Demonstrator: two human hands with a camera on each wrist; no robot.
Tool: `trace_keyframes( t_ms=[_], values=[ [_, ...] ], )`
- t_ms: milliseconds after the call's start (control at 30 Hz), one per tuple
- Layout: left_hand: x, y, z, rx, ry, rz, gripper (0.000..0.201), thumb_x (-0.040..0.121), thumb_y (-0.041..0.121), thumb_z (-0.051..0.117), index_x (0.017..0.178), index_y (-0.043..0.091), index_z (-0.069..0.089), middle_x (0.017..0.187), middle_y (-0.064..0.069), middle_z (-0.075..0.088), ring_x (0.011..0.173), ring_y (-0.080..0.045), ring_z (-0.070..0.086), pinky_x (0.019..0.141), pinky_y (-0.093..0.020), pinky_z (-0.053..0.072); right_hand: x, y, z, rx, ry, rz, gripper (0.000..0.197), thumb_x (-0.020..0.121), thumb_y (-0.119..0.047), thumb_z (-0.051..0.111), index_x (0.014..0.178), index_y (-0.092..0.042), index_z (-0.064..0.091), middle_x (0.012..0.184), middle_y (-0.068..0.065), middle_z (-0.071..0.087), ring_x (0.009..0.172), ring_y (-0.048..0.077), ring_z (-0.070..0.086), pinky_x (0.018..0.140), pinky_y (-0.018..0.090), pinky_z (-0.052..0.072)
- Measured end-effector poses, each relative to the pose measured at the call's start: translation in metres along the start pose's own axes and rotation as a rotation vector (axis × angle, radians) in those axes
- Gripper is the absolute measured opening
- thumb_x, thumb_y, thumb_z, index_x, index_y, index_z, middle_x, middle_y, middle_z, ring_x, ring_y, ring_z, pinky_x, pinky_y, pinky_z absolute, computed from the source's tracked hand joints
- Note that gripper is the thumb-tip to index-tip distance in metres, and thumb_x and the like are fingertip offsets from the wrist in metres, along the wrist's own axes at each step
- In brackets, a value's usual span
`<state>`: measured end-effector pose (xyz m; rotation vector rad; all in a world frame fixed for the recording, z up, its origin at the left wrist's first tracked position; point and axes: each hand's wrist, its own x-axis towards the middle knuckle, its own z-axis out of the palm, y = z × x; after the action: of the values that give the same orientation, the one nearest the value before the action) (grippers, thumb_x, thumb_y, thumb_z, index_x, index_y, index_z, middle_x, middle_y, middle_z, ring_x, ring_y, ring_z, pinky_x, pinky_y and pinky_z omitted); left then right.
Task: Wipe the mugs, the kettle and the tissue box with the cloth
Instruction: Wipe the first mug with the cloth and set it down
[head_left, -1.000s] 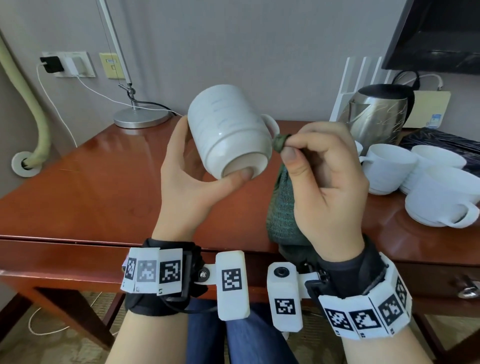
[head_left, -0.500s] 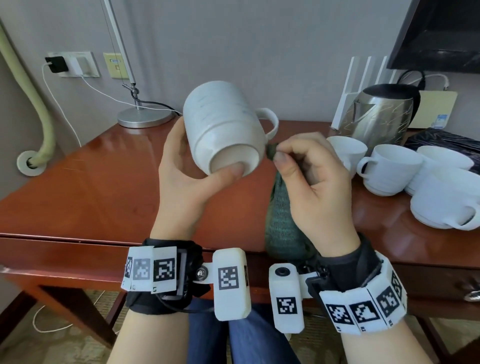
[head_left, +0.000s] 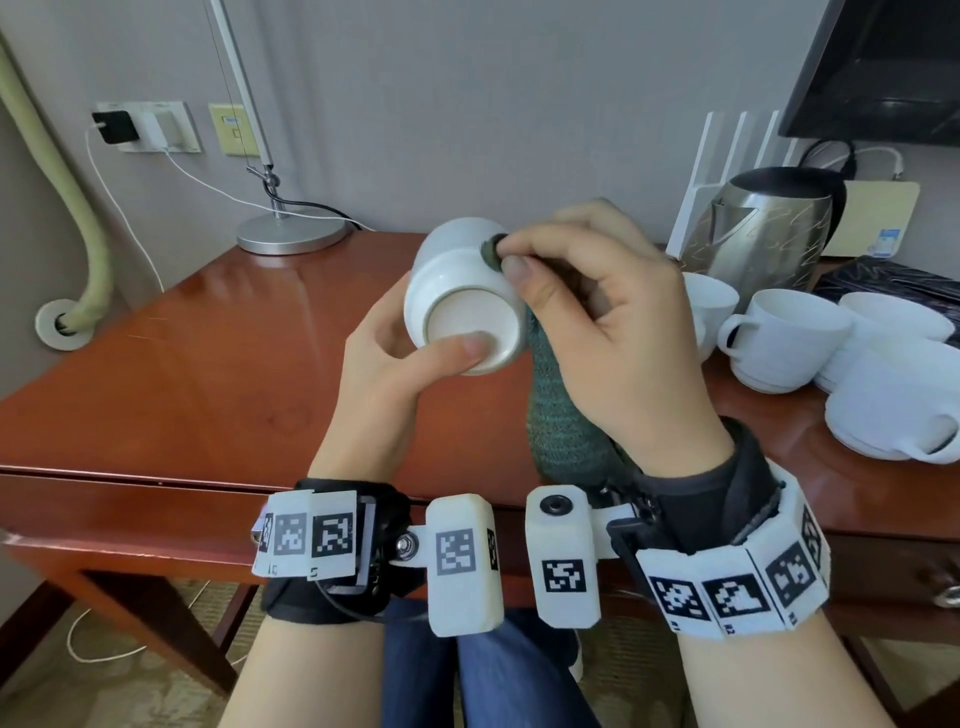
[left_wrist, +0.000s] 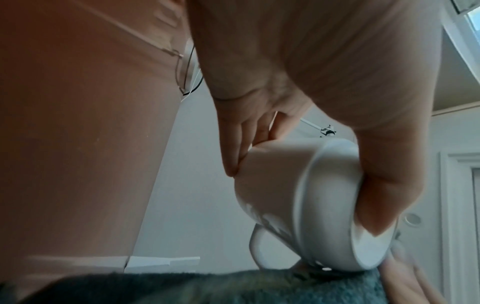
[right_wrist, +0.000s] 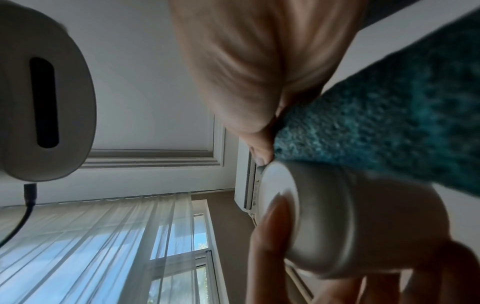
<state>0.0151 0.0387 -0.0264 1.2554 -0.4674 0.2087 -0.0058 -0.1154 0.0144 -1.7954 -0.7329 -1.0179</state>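
Note:
My left hand (head_left: 395, 358) grips a white mug (head_left: 462, 291) above the wooden table, its base turned toward me, thumb on the base rim and fingers behind it. The left wrist view shows the same mug (left_wrist: 306, 201) with its handle pointing down toward the cloth (left_wrist: 233, 288). My right hand (head_left: 597, 312) pinches a green cloth (head_left: 561, 415) and presses a fold of it against the mug's right side. In the right wrist view the cloth (right_wrist: 389, 123) lies over the mug (right_wrist: 345, 222). A steel kettle (head_left: 769, 228) stands at the back right. No tissue box is in view.
Several white mugs (head_left: 789, 338) and saucers (head_left: 883, 415) crowd the table's right side. A lamp base (head_left: 291, 236) with cables stands at the back left. The table's front edge (head_left: 156, 478) runs just before my wrists. A dark screen (head_left: 883, 67) hangs at the upper right.
The mug has tipped so its base faces me more squarely and sits lower. My right hand moved up and left, bringing the cloth onto the mug's side.

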Motion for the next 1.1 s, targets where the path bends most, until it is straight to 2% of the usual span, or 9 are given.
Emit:
trace_keyframes(
  t_ms=[233,367,500,600,800,867,967,1033,1100],
  values=[
    [-0.001,-0.001,0.0,-0.072,0.017,-0.014,0.041,0.065,0.025,0.072,0.105,0.016,0.071,0.1,-0.005,0.071,0.095,-0.021,0.066,0.083,-0.036,0.054,-0.017,0.004,0.002,0.017,-0.016,-0.092,0.011,0.091,0.004,0.059,0.099,0.002,0.067,0.097,-0.002,0.053,0.087,0.013,0.056,0.08,0.026,0.046],
    [0.002,0.001,0.001,-0.178,0.045,-0.071,0.05,0.067,0.031,0.068,0.112,0.009,0.064,0.106,-0.009,0.07,0.1,-0.021,0.068,0.087,-0.036,0.054,-0.028,0.01,0.008,0.034,-0.054,-0.083,0.008,0.089,0.007,0.06,0.094,0.004,0.065,0.095,0.0,0.055,0.088,0.011,0.055,0.082,0.024,0.044],
    [0.003,0.005,0.003,-0.264,0.037,-0.075,0.056,0.074,0.032,0.063,0.123,0.007,0.059,0.124,-0.021,0.064,0.115,-0.033,0.062,0.098,-0.045,0.052,-0.028,0.009,0.007,0.096,0.059,-0.03,0.014,0.09,0.003,0.059,0.095,-0.009,0.061,0.094,-0.004,0.055,0.087,0.011,0.057,0.081,0.026,0.045],
    [0.002,0.004,0.002,-0.242,0.055,-0.084,0.061,0.073,0.032,0.065,0.127,0.007,0.056,0.132,-0.024,0.06,0.124,-0.037,0.057,0.103,-0.05,0.048,-0.019,0.0,0.002,0.12,0.193,-0.012,0.021,0.092,0.001,0.059,0.097,-0.019,0.057,0.093,0.003,0.058,0.086,0.016,0.06,0.08,0.028,0.047],
    [0.0,0.002,0.006,-0.179,0.013,-0.114,0.05,0.074,0.033,0.065,0.119,0.011,0.063,0.12,-0.011,0.068,0.115,-0.026,0.064,0.103,-0.049,0.048,-0.012,-0.003,0.01,-0.05,0.18,-0.059,0.008,0.09,0.002,0.062,0.095,0.001,0.068,0.092,0.0,0.058,0.083,0.011,0.06,0.076,0.029,0.051],
    [0.001,0.003,0.005,-0.187,0.024,-0.111,0.054,0.075,0.033,0.065,0.123,0.008,0.06,0.122,-0.014,0.067,0.115,-0.027,0.064,0.101,-0.047,0.049,-0.018,0.001,0.013,-0.063,0.171,-0.048,0.008,0.089,0.003,0.062,0.094,0.002,0.068,0.093,0.0,0.058,0.083,0.012,0.06,0.076,0.028,0.051],
    [0.004,0.007,0.004,-0.184,0.053,-0.111,0.066,0.075,0.035,0.065,0.13,0.001,0.054,0.125,-0.021,0.064,0.116,-0.031,0.063,0.1,-0.044,0.05,-0.029,0.005,0.018,-0.089,0.083,-0.066,0.007,0.087,0.006,0.064,0.09,0.003,0.069,0.09,0.007,0.061,0.083,0.012,0.058,0.078,0.019,0.046],
    [0.006,0.009,0.001,-0.101,0.069,-0.09,0.061,0.073,0.036,0.068,0.124,0.004,0.059,0.12,-0.018,0.067,0.115,-0.031,0.064,0.1,-0.046,0.049,-0.032,0.006,0.018,-0.098,0.074,-0.082,0.007,0.087,0.006,0.063,0.09,0.004,0.069,0.089,0.009,0.061,0.083,0.013,0.057,0.079,0.018,0.044],
    [0.007,0.011,0.0,0.029,0.107,-0.062,0.065,0.066,0.04,0.081,0.12,0.009,0.063,0.117,-0.012,0.069,0.113,-0.029,0.064,0.101,-0.049,0.049,-0.028,0.006,0.014,-0.087,0.132,-0.086,0.007,0.088,0.005,0.062,0.092,0.003,0.068,0.092,0.002,0.058,0.084,0.013,0.057,0.078,0.021,0.045]
  ],
)
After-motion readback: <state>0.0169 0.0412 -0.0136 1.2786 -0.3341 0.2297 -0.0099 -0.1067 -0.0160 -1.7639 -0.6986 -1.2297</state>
